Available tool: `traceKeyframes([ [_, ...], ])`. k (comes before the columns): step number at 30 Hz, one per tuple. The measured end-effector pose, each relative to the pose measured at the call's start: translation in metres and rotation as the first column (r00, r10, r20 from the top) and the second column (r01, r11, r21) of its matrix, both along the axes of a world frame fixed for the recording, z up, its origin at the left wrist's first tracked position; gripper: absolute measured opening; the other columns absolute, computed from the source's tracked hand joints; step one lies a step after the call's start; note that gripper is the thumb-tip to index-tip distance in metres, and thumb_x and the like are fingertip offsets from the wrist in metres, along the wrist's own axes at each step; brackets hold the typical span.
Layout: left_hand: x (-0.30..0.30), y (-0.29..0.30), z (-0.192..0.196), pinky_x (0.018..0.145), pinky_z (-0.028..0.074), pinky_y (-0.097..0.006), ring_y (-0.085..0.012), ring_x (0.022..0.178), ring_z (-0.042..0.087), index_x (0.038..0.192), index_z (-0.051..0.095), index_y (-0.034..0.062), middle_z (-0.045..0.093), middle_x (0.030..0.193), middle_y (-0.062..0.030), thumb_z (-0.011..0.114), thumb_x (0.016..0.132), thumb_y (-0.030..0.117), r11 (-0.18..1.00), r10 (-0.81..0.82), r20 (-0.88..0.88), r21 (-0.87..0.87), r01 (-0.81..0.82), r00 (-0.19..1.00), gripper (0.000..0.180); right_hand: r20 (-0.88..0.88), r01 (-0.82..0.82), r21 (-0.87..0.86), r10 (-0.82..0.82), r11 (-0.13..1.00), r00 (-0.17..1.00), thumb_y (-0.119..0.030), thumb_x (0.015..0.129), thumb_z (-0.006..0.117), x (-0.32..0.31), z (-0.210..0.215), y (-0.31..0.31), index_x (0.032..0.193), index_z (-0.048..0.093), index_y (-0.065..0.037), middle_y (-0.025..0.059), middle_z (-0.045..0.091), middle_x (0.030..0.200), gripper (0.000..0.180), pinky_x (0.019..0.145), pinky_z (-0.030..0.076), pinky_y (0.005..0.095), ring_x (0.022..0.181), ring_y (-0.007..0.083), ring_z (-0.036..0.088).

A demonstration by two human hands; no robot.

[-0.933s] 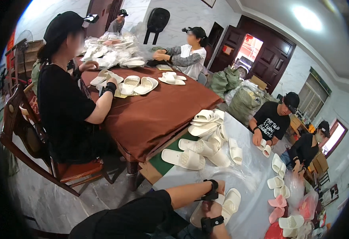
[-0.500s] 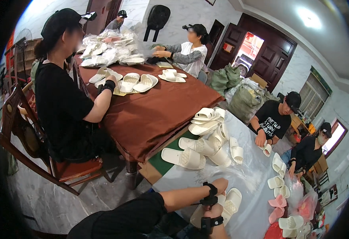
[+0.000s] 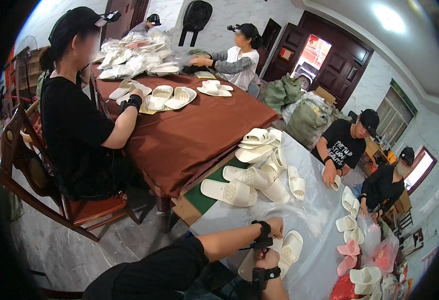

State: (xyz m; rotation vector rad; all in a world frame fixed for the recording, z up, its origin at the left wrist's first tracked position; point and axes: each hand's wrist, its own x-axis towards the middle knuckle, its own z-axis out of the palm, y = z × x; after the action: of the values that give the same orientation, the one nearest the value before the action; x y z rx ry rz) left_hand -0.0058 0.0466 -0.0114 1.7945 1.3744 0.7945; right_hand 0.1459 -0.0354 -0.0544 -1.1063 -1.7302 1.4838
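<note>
My left hand (image 3: pixel 275 227) is closed, its fingers curled down over a cream slipper (image 3: pixel 276 244) on the grey-white tabletop. Just nearer to me, my right hand (image 3: pixel 268 258) is also closed, the knuckles up, beside the same slipper. What the fingertips pinch is hidden under both hands. A matching cream slipper (image 3: pixel 292 243) lies right of them, and part of a cream sole (image 3: pixel 246 265) shows at their left. Dark straps with small devices circle both wrists.
Several cream slippers (image 3: pixel 239 192) lie piled beyond my hands, near clear plastic film (image 3: pixel 304 220). Pink slippers (image 3: pixel 347 257) sit along the right edge. A brown-covered table (image 3: pixel 189 135) adjoins mine, holding bagged slippers (image 3: pixel 139 52). Co-workers handle slippers on the left and right.
My hands stay at the same slippers, with the right one slightly higher in the picture. The view has shifted a little. The co-worker at the left has turned the head slightly.
</note>
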Motion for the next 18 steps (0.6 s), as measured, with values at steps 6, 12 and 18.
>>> traceKeyframes([
  [6,0.005,-0.004,0.007,0.062,0.052,-0.036,-0.0275,0.065,0.066,0.077,0.071,0.0021,0.069,0.073,-0.0146,0.077,0.066,0.02,0.998,-0.034,-0.079,0.05,0.038,0.996,0.021,-0.014,0.069,-0.04,-0.07,0.997,0.997,-0.009,0.088,0.037,0.009,-0.026,0.012,0.07,0.041,-0.008,0.0041,0.04,0.062,0.019,0.043,0.034,0.0275,0.05,0.017,0.04],
  [12,0.01,-0.009,0.014,0.054,0.051,-0.034,-0.0226,0.058,0.064,0.079,0.062,-0.0014,0.066,0.068,-0.0137,0.067,0.081,0.012,0.979,0.2,0.225,-0.019,-0.201,0.954,0.014,-0.381,0.124,-0.645,-0.457,0.754,0.804,-0.003,0.083,0.053,-0.004,0.042,-0.027,0.082,0.055,-0.005,0.0067,0.052,0.068,0.003,0.052,0.04,0.034,0.059,0.0214,0.05],
  [18,0.004,-0.002,0.032,0.05,0.049,-0.027,-0.0163,0.061,0.066,0.09,0.057,0.0013,0.067,0.073,-0.0099,0.057,0.092,0.016,0.943,0.292,0.697,-0.325,-0.074,0.655,0.015,-0.26,0.058,-0.621,-0.276,0.782,0.925,-0.013,0.094,0.053,0.048,0.109,-0.07,0.099,0.058,0.0,0.0058,0.055,0.076,0.014,0.06,0.043,0.0327,0.066,0.0197,0.052],
])
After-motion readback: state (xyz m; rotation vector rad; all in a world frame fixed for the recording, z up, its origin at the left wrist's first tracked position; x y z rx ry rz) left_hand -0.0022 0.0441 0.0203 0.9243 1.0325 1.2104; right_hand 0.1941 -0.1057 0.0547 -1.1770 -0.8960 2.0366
